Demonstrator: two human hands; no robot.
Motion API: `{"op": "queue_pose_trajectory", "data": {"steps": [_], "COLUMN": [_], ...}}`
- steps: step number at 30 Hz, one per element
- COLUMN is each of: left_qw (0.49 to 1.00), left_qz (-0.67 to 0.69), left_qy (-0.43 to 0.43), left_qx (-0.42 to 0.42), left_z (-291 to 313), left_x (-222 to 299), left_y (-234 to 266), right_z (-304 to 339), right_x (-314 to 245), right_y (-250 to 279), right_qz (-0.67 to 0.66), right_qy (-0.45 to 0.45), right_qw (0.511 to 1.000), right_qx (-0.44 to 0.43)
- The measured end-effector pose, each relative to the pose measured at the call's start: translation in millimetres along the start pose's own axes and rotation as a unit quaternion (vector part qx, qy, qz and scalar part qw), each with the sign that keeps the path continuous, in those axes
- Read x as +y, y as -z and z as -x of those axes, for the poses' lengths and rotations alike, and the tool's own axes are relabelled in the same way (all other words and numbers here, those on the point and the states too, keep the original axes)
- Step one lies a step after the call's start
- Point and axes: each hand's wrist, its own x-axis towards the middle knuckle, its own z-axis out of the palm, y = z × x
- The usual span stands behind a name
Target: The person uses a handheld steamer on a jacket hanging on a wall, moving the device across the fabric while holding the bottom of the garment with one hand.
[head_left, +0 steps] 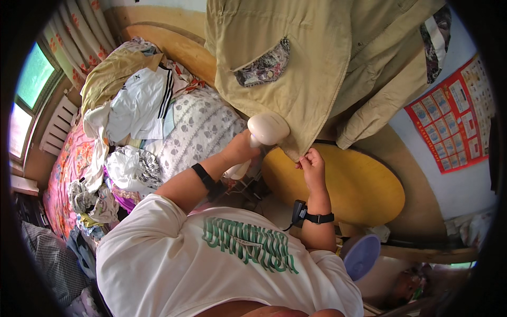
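Note:
A beige jacket [311, 68] hangs in front of me, with a patterned dark pocket flap [264, 64] on its front panel. My left hand [242, 148] is closed round the handle of a white handheld garment steamer [268, 128]. The steamer's rounded head lies against the lower part of the jacket, close to the hem. To the right, my right hand [312, 165] pinches the bottom corner of that front panel between thumb and fingers. One jacket sleeve [380, 108] with a patterned cuff hangs off to the right.
Behind the jacket's hem is a yellow oval board [343, 185]. Left of me, a bed [198, 124] bears heaped clothes, among them a white shirt [141, 100] with black stripes. A purple basin [362, 256] stands by my right elbow. A red poster [454, 119] hangs on the right wall.

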Motion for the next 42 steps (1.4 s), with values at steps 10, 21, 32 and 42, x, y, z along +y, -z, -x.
{"op": "queue_pose_trajectory", "data": {"steps": [10, 21, 32, 42], "left_qw": [0.999, 0.998, 0.995, 0.999], "left_qz": [0.039, 0.055, 0.034, 0.026], "left_qy": [-0.002, -0.020, 0.000, -0.002], "left_qx": [-0.020, 0.032, 0.090, 0.045], "left_z": [1.9, -8.9, -11.8, -0.9], "left_x": [18.0, -21.5, -38.5, 6.4], "left_y": [-9.7, -19.0, -19.6, -8.6], "right_z": [2.1, 6.2, -7.0, -17.8], "right_x": [-7.3, -18.3, -8.7, -27.4], "right_y": [5.2, 20.8, 42.6, 27.9], "right_qz": [0.010, -0.020, -0.119, -0.120], "right_qy": [-0.017, -0.020, 0.017, 0.029], "right_qw": [1.000, 0.999, 0.993, 0.991], "right_qx": [-0.010, 0.017, 0.008, -0.050]}}
